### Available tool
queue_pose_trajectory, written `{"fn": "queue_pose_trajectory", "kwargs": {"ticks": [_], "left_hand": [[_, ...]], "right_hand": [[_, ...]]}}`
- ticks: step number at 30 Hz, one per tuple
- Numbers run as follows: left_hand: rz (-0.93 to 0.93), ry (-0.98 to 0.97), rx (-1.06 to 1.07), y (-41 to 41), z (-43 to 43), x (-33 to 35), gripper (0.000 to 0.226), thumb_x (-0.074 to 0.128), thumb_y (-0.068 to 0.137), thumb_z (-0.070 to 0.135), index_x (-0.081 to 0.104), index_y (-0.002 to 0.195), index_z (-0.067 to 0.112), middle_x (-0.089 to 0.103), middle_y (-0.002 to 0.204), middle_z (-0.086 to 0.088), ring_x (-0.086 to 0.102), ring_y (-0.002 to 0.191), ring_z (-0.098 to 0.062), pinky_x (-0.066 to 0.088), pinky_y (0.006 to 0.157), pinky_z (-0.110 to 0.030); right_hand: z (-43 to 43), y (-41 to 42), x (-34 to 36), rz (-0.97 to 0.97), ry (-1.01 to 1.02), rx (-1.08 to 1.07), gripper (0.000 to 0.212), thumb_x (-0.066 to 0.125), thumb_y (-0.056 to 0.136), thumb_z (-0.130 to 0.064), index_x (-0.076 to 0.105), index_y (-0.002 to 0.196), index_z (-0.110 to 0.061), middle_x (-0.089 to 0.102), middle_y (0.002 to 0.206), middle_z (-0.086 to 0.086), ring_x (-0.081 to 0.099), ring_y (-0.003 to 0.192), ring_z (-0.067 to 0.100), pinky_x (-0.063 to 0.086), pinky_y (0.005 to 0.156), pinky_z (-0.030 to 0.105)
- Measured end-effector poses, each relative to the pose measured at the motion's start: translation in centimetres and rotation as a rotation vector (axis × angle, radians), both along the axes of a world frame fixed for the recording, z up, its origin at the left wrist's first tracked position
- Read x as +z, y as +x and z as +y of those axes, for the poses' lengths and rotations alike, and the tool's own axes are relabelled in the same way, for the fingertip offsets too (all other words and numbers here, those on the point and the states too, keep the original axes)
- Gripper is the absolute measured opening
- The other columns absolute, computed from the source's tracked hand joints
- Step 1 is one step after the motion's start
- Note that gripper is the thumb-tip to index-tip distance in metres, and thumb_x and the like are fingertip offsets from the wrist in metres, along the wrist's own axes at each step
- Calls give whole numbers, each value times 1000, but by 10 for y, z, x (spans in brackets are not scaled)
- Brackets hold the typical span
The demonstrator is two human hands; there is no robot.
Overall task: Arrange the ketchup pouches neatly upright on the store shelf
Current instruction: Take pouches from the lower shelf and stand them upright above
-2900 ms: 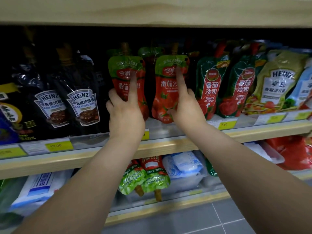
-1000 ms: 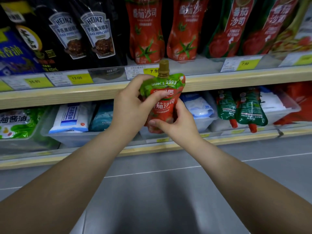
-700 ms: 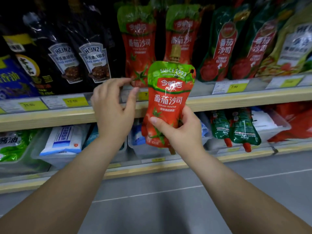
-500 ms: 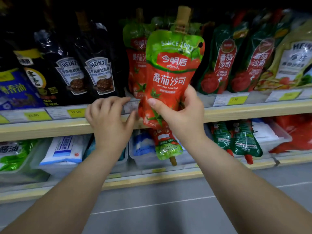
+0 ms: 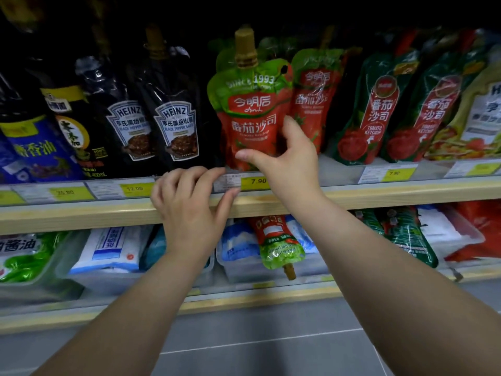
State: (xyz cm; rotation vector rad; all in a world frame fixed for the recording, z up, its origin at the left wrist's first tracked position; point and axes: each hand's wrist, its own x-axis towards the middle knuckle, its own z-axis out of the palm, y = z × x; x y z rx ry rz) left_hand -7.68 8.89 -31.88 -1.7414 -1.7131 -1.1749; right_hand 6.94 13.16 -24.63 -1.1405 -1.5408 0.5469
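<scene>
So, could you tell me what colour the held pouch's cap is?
Tan-brown cap, seen in the head view.

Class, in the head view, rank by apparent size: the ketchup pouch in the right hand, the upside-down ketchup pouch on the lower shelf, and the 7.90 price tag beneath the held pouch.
1. Held ketchup pouch, though it sits nearest the camera.
2. Upside-down ketchup pouch.
3. 7.90 price tag.

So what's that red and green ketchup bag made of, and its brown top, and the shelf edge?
The ketchup pouch in the right hand looks like soft, glossy plastic film: it crinkles and catches light. Its brown cap seems hard, matte plastic. The shelf edge, by the left hand, shows pale wood grain; real wood or a printed laminate, I can't tell.
</scene>
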Motion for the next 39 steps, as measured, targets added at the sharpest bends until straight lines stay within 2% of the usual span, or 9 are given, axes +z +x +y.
{"fn": "queue_pose_trajectory", "kwargs": {"ticks": [13, 18, 20, 22, 25, 27, 31, 35, 39], "left_hand": [[3, -10, -31, -1, -1, -1, 36, 62, 87, 49, 66, 112, 23, 64, 107, 0, 49, 108, -28, 28, 96, -45], [-1, -12, -57, -1, -4, -1, 37, 62, 89, 46, 66, 116, 22, 64, 113, 0, 48, 110, -29, 28, 98, -45], [15, -14, -69, 0, -6, -1, 37, 62, 89, 44, 66, 117, 21, 63, 118, -1, 49, 112, -31, 29, 99, -46], [40, -22, -91, 0, -9, -2, 37, 62, 89, 43, 65, 119, 20, 62, 121, -2, 50, 115, -33, 29, 101, -46], [65, -36, -102, -2, -13, -3, 39, 61, 90, 43, 63, 121, 21, 61, 125, -1, 48, 120, -32, 28, 102, -45], [78, -35, -92, -3, -14, -3, 39, 59, 91, 43, 62, 123, 21, 59, 128, -1, 47, 123, -31, 27, 103, -44], [72, -47, -82, 0, -16, -4, 40, 55, 93, 42, 60, 127, 21, 56, 134, -2, 44, 127, -32, 25, 104, -44], [59, -56, -89, 5, -16, -4, 40, 55, 93, 41, 59, 127, 20, 53, 137, -4, 42, 129, -32, 27, 103, -47], [89, -2, -330, 10, -22, -2, 52, 53, 92, 49, 58, 125, 9, 54, 132, -13, 42, 121, -35, 31, 104, -46]], "right_hand": [[2, 8, -1, -167, -77, -35, 70, 76, 74, -42, 40, 129, -19, 59, 110, -6, 58, 100, 13, 51, 81, 28], [-49, 39, -49, -185, 293, -135, 25, 63, 84, -30, 57, 105, -17, 61, 90, -5, 56, 85, 11, 45, 76, 27], [-65, 43, -80, -325, 242, -59, 20, 64, 82, -28, 61, 97, -16, 64, 84, 0, 57, 82, 19, 46, 74, 33], [-69, 44, -115, -606, 15, 56, 41, 70, 78, -35, 61, 111, -13, 64, 104, 8, 56, 98, 29, 46, 86, 41], [-66, 50, -153, -954, -340, 109, 91, 75, 70, -49, 30, 145, -23, 30, 151, 9, 26, 134, 37, 25, 112, 47], [-63, 52, -166, -1020, -370, 108, 93, 74, 74, -32, 19, 148, -27, 17, 156, 10, 17, 138, 37, 21, 114, 47], [-61, 53, -167, -919, -213, 59, 65, 58, 77, 3, 46, 137, -18, 40, 147, 16, 33, 132, 40, 31, 110, 45], [-65, 56, -149, -719, 80, 19, 37, 69, 66, 0, 69, 102, -6, 70, 110, 14, 59, 104, 38, 49, 92, 41], [-61, 52, -110, -457, 121, 45, 22, 70, 69, -3, 72, 91, -8, 73, 89, 6, 58, 87, 30, 46, 79, 31]]}}
